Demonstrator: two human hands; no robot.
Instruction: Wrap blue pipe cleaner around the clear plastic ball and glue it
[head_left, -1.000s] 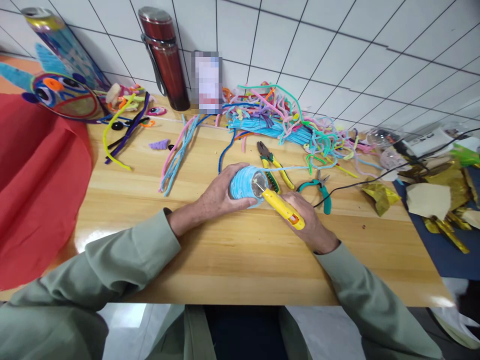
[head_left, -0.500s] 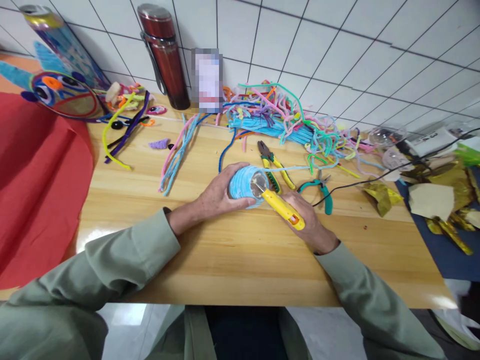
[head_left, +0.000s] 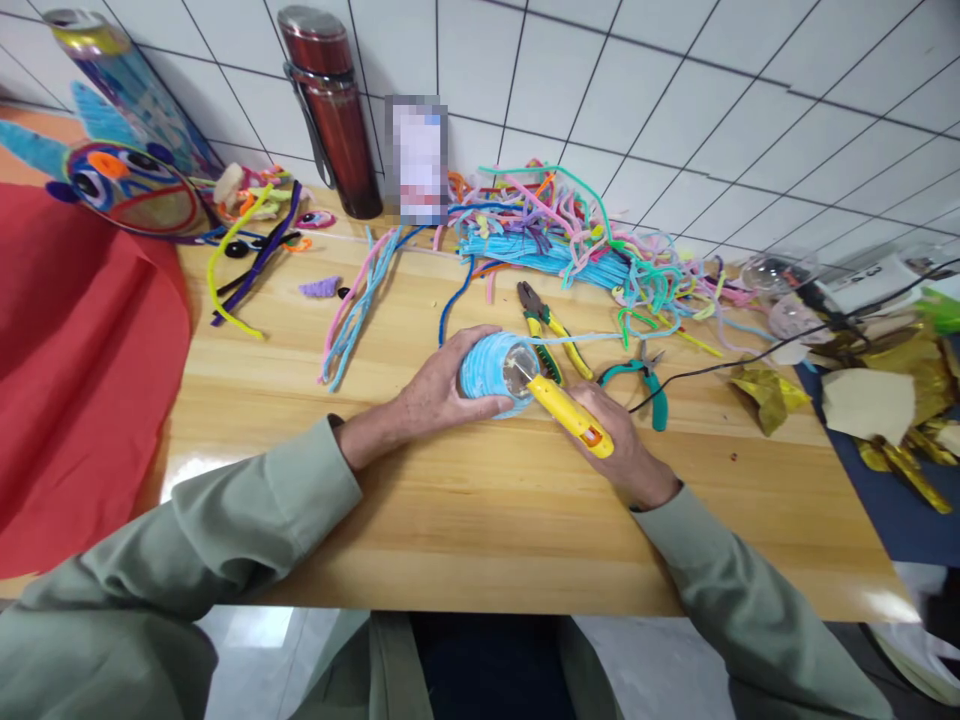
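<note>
Centrally, in the head view, my left hand (head_left: 442, 390) was clasped around a blue-wrapped cylinder (head_left: 480, 368), which lay tilted above the wooden table (head_left: 480, 540) with its greyish round end turned toward my right. My right hand (head_left: 619, 445) was closed about a yellow glue gun (head_left: 574, 415), its thin nozzle directed at that end; whether the tip made contact I could not tell. My two hands were near each other but apart, each gripping its own object. A black cord (head_left: 739, 362) ran from beside my right hand to the right edge. From the cylinder, a pale blue strand (head_left: 589, 338) passed across the yellow-handled pliers (head_left: 571, 350) toward a tangle of colored pipe cleaners (head_left: 585, 235). Teal-handled pliers (head_left: 658, 400) lay just beyond my right hand. To the left lay a few pink and blue stems (head_left: 364, 305); behind them, a dark red flask (head_left: 337, 130) stood by the tiled wall (head_left: 480, 60). Red cloth (head_left: 82, 380) covered the table's left side.
</note>
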